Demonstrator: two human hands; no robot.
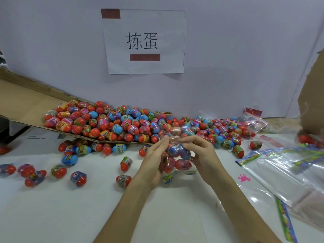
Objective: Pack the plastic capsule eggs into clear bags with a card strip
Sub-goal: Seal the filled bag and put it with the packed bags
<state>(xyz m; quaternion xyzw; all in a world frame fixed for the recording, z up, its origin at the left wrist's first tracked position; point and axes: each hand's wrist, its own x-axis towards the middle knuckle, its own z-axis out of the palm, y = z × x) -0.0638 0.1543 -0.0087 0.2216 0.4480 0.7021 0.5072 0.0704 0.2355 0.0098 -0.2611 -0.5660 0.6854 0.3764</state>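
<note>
Two bare hands hold a clear bag (176,155) part-filled with capsule eggs (182,164) just above a white table (87,216).

At centre, the left hand (154,160) and the right hand (203,155) both grasp the bag, fingers pinching the film near its far, upper end, probably gathering the mouth so nothing spills. Red, blue and purple eggs sit inside, and a green card strip (168,178) shows at the bag's near end, beneath them. Just beyond the hands, a large pile of loose eggs (114,123) spreads over a sloping cardboard sheet (26,102), seemingly kept close for easy reach. Stray eggs (77,178) lie scattered on the table to the left. To the right, empty bags (289,172) with card strips lie ready. A paper sign (143,41) hangs on the far wall.
</note>
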